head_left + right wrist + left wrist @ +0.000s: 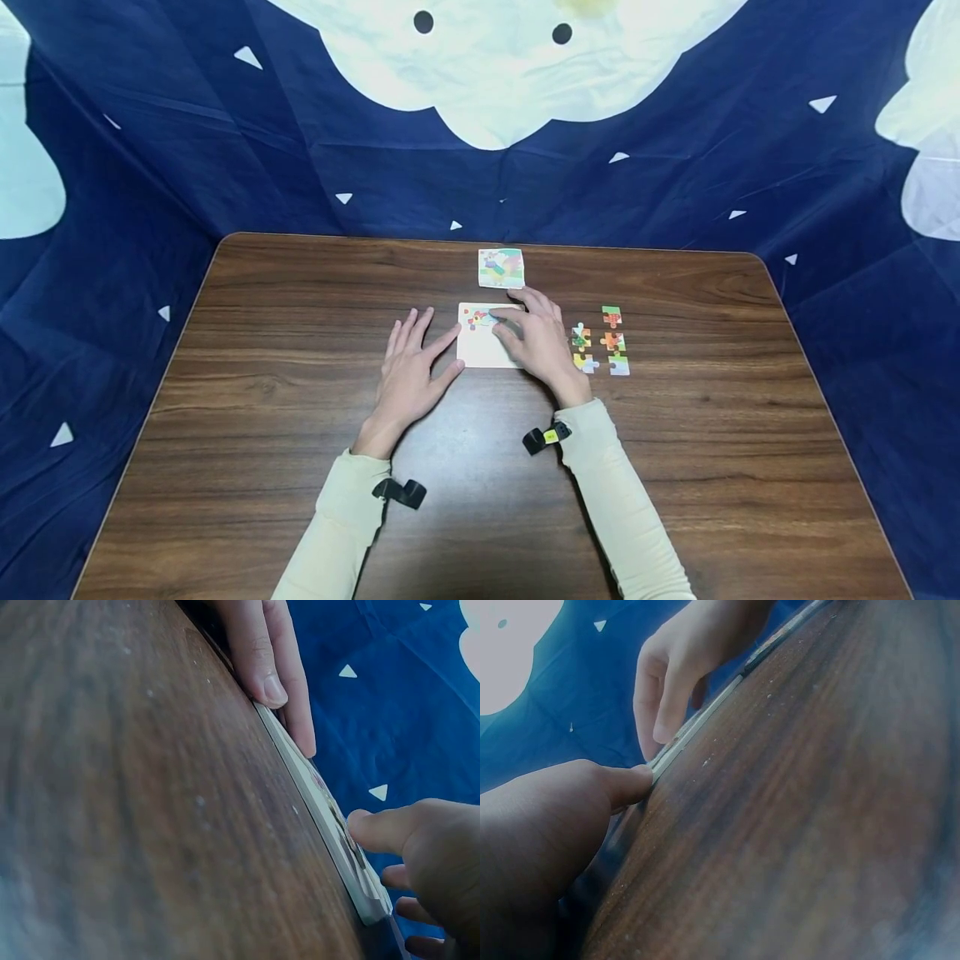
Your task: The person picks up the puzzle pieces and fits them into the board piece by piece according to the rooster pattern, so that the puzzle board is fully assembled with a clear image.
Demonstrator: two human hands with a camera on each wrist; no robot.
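Observation:
A white square puzzle board [480,354] lies flat on the table. Colourful puzzle pieces [477,319] show in its upper left part. My left hand [408,375] is at the board's left side, fingers fairly straight, with thumb and index finger [630,785] touching its edge. Over the board's right half is my right hand [542,337]. Its thumb [375,829] and index finger reach down onto the pieces, the other fingers stretched toward the far edge. The right hand covers the upper right part of the board, so any piece beneath it is hidden.
A picture card [501,268] lies just beyond the board. Several loose puzzle pieces [612,342] are set in two columns to the right, close to my right wrist. The wooden table [262,333] is bordered by a blue cloth [420,183] behind and at the sides.

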